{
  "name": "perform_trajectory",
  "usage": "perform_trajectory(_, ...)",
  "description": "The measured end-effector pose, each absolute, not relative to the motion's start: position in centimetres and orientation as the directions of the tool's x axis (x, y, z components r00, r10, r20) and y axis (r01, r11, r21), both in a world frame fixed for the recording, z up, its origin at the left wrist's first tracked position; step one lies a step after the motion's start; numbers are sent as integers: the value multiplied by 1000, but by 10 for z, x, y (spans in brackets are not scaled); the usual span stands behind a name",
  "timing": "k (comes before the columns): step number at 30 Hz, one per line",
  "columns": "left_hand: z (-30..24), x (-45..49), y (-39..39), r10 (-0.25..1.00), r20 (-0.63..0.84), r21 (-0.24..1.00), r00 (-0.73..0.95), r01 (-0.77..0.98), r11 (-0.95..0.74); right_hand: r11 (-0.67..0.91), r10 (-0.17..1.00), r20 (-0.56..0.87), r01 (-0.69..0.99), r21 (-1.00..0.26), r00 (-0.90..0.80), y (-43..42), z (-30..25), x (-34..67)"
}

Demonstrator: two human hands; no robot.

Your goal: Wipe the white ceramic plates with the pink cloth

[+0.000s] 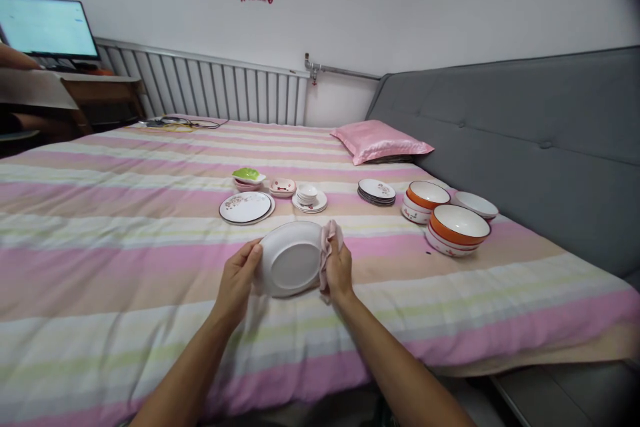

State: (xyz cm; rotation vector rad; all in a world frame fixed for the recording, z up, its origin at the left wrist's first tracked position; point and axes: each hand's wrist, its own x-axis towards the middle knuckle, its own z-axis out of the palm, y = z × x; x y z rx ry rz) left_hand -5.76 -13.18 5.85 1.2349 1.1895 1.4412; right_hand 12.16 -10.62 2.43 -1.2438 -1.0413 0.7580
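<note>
A white plate [295, 265] is held up over the bed, tilted so that its underside faces me. My left hand [240, 279] grips its left rim, thumb on the underside. Around the right rim my right hand [338, 268] is closed on a pale pink cloth [327, 253], which is pressed against the plate. Just beyond lie a flat white plate with a dark rim [245, 207] on another plate, and small white dishes [307, 193] stacked on saucers [319, 205].
Farther back sit a green leaf-shaped dish [247, 175] and a pink-patterned dish [283, 187]. To the right are stacked small plates [377, 189], orange-banded bowls [459, 225] and a white bowl [475, 203]. A pink pillow [381, 140] rests by the grey headboard [515, 113]. Cables [185, 123] lie at the far edge.
</note>
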Motion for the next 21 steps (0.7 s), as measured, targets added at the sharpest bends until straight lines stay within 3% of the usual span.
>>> perform_trajectory(5,59,-41,-142,979,202,979,-1,11,-202,345,787,504,424,-838,356,-116,46,131)
perform_trajectory(10,62,-31,-148,975,217,976,51,19,-218,506,625,775,708,-493,93,-122,58,129)
perform_trajectory(14,58,-29,-145,967,248,969,49,5,-249,541,613,784,777,-323,-101,-127,67,122)
perform_trajectory(21,53,-32,-139,969,216,976,121,-21,-215,648,633,715,708,-280,-297,-129,79,125)
